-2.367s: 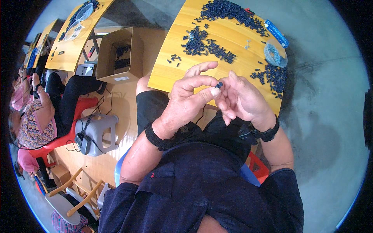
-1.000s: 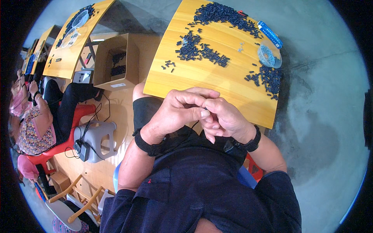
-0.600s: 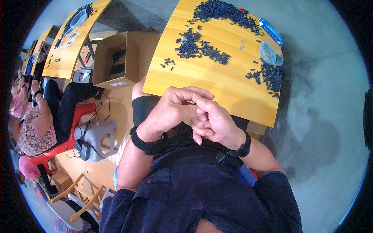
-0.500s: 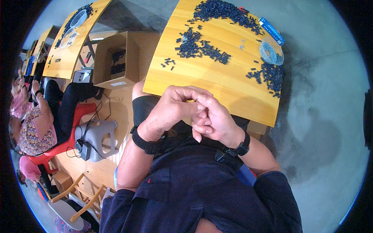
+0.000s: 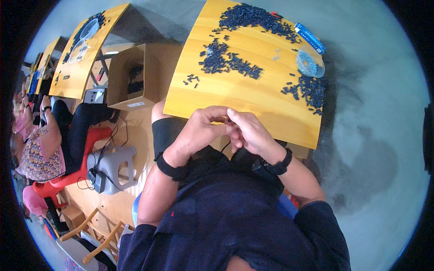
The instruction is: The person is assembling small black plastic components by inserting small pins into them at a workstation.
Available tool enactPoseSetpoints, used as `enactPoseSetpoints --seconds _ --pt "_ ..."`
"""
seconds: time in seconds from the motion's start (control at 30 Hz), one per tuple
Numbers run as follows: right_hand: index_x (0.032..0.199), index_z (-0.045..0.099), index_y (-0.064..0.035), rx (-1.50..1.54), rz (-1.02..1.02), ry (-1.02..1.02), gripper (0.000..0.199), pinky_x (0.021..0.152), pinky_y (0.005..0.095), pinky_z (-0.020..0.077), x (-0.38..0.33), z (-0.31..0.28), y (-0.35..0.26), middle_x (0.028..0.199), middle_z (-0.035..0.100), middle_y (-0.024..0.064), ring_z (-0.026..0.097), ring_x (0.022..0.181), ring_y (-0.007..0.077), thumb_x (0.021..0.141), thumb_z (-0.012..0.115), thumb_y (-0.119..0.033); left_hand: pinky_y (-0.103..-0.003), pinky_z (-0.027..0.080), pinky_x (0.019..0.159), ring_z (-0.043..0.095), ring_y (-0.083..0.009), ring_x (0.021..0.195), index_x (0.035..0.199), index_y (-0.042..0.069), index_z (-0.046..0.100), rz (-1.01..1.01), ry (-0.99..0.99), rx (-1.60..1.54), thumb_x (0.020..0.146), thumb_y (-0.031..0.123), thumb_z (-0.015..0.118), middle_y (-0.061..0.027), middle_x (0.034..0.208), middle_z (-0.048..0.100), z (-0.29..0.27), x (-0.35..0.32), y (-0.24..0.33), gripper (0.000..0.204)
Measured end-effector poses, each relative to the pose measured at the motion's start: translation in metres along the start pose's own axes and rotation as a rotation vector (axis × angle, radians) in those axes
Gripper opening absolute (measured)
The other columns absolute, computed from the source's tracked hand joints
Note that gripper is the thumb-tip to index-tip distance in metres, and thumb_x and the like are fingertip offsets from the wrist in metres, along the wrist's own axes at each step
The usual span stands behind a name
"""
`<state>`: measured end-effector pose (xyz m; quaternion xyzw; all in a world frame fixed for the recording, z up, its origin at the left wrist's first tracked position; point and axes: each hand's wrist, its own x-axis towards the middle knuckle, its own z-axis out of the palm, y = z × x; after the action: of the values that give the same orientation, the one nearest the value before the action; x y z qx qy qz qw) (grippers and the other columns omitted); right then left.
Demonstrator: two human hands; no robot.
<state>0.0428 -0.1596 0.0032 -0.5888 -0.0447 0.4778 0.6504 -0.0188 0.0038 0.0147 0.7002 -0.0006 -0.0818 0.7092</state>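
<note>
My left hand (image 5: 202,132) and my right hand (image 5: 256,134) meet above my lap, just off the near edge of the yellow table (image 5: 190,101). Both are closed, thumbs and fingers pinched together at one spot. A speck of something dark shows between the fingertips, too small and covered to name. Short black cylinder-like pieces lie on the table: a large heap (image 5: 253,18) at the far edge, a looser cluster (image 5: 216,56) left of the middle, and another cluster (image 5: 312,92) at the right. A clear tub (image 5: 309,64) of small light-blue parts sits by the right edge.
A long blue box (image 5: 310,38) and a small red item (image 5: 275,14) lie at the table's far right. Left on the floor stand an open cardboard box (image 5: 156,72) and a grey stool (image 5: 109,169) with cables. Beyond, a co-worker (image 5: 43,149) sits near another table (image 5: 74,81).
Both hands have shifted slightly nearer me, and my right hand's thumb and fingers have changed position at the pinch. The view has tilted a little; the things on the table look unmoved.
</note>
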Motion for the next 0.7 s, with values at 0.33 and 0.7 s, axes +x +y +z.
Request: enactPoseSetpoints --seconds 0.33,0.7 --pt "0.076 0.058 0.0011 -1.505 -0.355 0.738 0.034 0.06 0.0466 0.0487 0.017 -0.138 -0.011 0.069 0.062 0.0212 0.061 0.065 0.0381 0.078 0.064 -0.032 -0.024 0.045 0.072 0.056 -0.0105 0.083 0.111 -0.004 0.058 -0.29 0.272 -0.045 0.082 0.01 0.062 -0.0075 0.1 0.063 -0.007 0.0 -0.009 0.033" --pt "0.088 0.06 -0.0026 -1.309 -0.552 0.67 0.019 0.068 0.0448 0.0483 0.072 -0.132 -0.009 0.082 0.063 0.019 0.061 0.078 0.0367 0.081 0.061 -0.02 -0.023 0.045 0.066 0.055 -0.0097 0.074 0.104 -0.004 0.062 -0.31 0.303 0.014 0.081 0.011 0.063 -0.0042 0.085 0.063 -0.011 0.002 -0.025 0.027"
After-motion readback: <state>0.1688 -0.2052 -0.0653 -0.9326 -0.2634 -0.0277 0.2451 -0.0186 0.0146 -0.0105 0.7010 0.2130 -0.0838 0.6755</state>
